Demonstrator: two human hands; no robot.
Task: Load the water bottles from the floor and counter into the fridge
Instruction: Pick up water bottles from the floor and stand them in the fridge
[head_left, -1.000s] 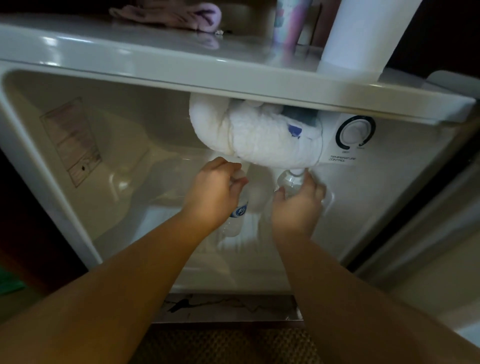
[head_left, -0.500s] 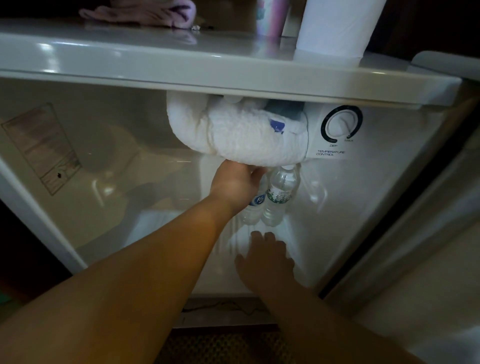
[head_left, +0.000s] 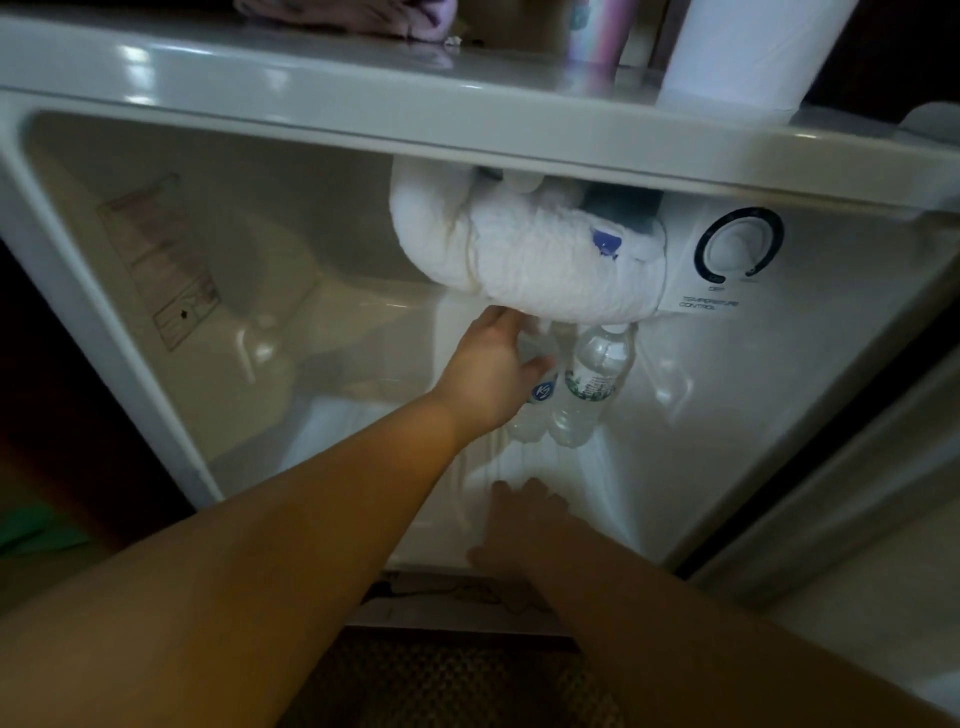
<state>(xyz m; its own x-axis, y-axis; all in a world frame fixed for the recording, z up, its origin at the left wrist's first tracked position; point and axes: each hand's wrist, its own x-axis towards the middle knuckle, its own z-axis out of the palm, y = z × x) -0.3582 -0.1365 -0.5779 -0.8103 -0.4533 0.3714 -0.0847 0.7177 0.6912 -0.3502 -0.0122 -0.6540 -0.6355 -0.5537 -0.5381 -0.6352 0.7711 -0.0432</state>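
fridge (head_left: 156, 312) left half open, unobstructed. left hand (head_left: 488, 374) grips blue-label bottle (head_left: 535, 410) upright on the floor, touching green-label bottle (head_left: 587, 389); caps just under frost block (head_left: 524, 265). right hand (head_left: 524, 530) relaxed, empty, at front lip.

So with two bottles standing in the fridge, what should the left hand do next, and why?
Probably let go and draw back. The left hand grips the blue-label bottle, which stands on the fridge floor against the green-label bottle. The right hand is empty, nearer the front.
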